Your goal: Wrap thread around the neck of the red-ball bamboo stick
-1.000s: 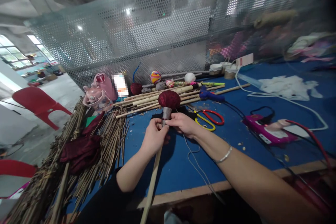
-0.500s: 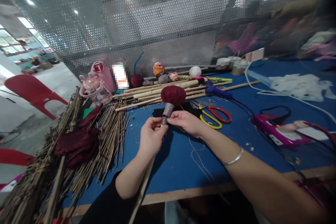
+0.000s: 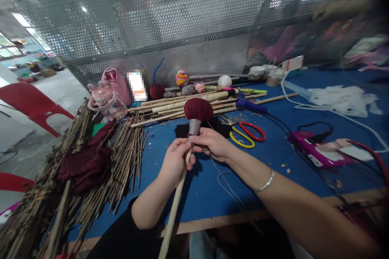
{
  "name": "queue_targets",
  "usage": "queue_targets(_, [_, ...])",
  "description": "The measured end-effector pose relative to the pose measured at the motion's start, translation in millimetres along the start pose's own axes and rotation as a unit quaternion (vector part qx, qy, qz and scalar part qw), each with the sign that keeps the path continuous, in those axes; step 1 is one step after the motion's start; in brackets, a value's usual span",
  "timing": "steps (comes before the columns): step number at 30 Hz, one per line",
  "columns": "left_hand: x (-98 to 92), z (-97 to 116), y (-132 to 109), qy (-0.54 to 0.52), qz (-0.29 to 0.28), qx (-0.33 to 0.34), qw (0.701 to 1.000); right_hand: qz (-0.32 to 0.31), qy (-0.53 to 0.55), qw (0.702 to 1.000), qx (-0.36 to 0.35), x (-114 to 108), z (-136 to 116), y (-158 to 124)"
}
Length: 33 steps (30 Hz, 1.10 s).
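Observation:
I hold a wooden stick [image 3: 173, 214] topped by a dark red cloth ball [image 3: 198, 109] with a grey wrapped neck [image 3: 193, 128]. My left hand [image 3: 175, 161] is closed round the stick just under the neck. My right hand [image 3: 212, 143] pinches the bottom of the neck from the right, fingers closed. A thin grey thread [image 3: 223, 178] trails from the neck down over the blue table [image 3: 267, 166].
A heap of thin twigs [image 3: 75, 178] with dark red cloth [image 3: 85, 166] lies left. Sticks [image 3: 182, 103], balls, yellow and red scissors [image 3: 246, 133], a blue tool [image 3: 251, 106], a pink glue gun [image 3: 316, 151], cables and white stuffing [image 3: 340, 99] lie beyond. A mesh screen stands behind.
The stick has stayed upright between my hands with the ball slightly raised; my left hand has slid a little down the stick. The view has shifted slightly.

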<state>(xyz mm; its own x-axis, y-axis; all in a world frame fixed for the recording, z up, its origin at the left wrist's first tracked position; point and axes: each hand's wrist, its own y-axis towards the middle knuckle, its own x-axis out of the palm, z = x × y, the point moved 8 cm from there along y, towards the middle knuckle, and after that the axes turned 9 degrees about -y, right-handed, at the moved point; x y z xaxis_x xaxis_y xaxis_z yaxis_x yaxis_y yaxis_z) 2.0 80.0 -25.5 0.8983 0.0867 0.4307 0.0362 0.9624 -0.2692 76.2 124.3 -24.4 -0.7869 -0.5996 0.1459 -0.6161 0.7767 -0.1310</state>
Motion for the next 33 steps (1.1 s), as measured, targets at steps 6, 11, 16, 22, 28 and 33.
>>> queue_targets(6, [-12.9, 14, 1, 0.205, 0.074, 0.138, 0.966, 0.057, -0.009, 0.998, 0.01, 3, 2, 2])
queue_targets(11, [-13.0, 16, 3, 0.132, 0.053, 0.128, 0.981, 0.059, -0.081, 0.995, -0.019, -11, -11, -1])
queue_targets(16, [-13.3, 24, 2, 0.063, 0.038, 0.125, 0.989, 0.072, -0.106, 0.991, -0.044, -22, -20, -5])
queue_targets(22, [-11.1, 28, 0, 0.041, 0.028, 0.122, 0.991, 0.082, -0.06, 0.994, -0.044, -22, -16, -5])
queue_targets(28, [-0.7, 29, -6, -0.045, -0.023, 0.085, 0.995, 0.084, -0.085, 0.992, -0.049, -20, -18, -3])
queue_targets(33, [11.3, 21, -8, -0.106, -0.099, 0.017, 0.989, 0.028, -0.031, 0.997, -0.069, -12, -22, -5])
